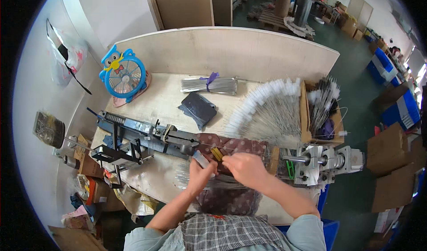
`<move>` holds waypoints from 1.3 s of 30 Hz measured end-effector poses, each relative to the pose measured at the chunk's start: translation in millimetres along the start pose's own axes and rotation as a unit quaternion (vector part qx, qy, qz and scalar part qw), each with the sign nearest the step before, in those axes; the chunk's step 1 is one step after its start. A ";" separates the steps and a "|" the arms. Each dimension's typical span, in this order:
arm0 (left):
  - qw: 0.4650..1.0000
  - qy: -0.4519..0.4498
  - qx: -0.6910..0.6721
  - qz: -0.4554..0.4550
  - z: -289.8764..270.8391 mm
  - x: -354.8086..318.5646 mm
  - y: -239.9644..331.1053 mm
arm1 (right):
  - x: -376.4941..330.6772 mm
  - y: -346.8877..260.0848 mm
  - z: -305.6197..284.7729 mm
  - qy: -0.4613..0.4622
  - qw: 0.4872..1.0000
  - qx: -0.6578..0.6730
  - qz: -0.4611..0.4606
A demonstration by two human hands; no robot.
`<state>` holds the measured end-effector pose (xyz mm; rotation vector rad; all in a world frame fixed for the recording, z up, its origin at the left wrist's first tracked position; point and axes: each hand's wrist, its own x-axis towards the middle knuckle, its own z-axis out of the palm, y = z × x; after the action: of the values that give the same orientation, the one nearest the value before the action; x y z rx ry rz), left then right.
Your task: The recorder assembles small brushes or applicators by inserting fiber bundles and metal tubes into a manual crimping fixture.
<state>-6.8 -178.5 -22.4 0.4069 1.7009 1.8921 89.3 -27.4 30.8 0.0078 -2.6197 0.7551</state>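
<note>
My left hand (202, 174) is closed around a pale whitish cylindrical piece (201, 159), whose upper end sticks out above the fingers. Just to its right, my right hand (243, 168) has its fingers pinched together; whatever they hold is too small to make out. A small yellow piece with dark stripes (217, 153) sits between the two hands, close to the right fingertips. Beneath them lies a dark brown dotted cloth (233, 145). Thin metal wires (184, 175) lie beside the left hand, partly covered by it.
A long metal fixture (164, 133) stands left, and a shaft machine (324, 162) right. Behind are white-tipped wire brushes (271, 108) in a fan, a cardboard box of wires (304, 113), a tied wire bundle (218, 85), dark sheets (199, 108) and a blue fan (125, 77).
</note>
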 end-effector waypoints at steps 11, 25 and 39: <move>0.977 0.198 -0.024 -0.068 -98.0 -8.5 9.7 | 11.5 15.2 29.6 -0.079 0.997 0.007 0.025; 0.905 0.341 -0.240 -0.092 -190.6 -27.5 -6.6 | 13.0 -9.2 -12.5 -0.055 0.998 0.014 -0.003; 0.986 -0.074 -0.142 -0.040 48.5 4.8 14.4 | 12.7 21.2 -51.4 -0.043 0.943 0.240 0.227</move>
<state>14.0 -137.0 -1.7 0.3491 1.3092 1.9566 95.0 18.3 64.5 -0.4459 -2.4686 1.5676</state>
